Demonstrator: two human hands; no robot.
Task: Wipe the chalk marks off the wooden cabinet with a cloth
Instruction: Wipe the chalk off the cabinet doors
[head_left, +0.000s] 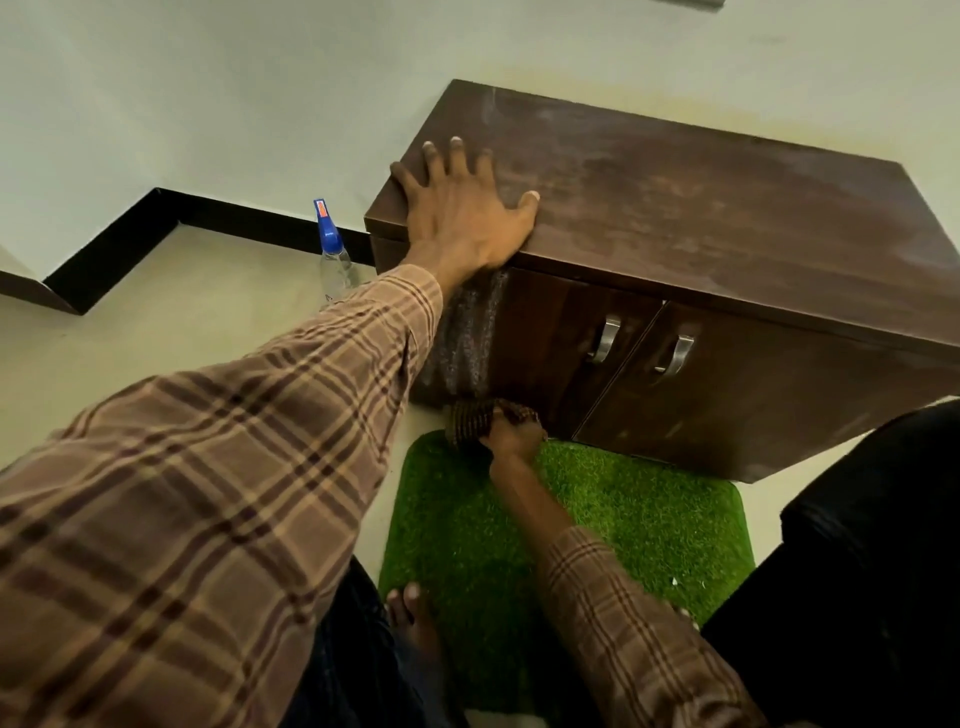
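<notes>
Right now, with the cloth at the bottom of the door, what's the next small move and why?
Probably sweep the brown ribbed cloth in the right hand back up the dark wooden cabinet: whitish chalk smears remain above it.

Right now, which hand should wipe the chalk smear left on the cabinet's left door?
Right. The right hand already grips the cloth at the bottom of the chalk smear. The left hand lies flat on the cabinet top, bracing, holding nothing.
</notes>
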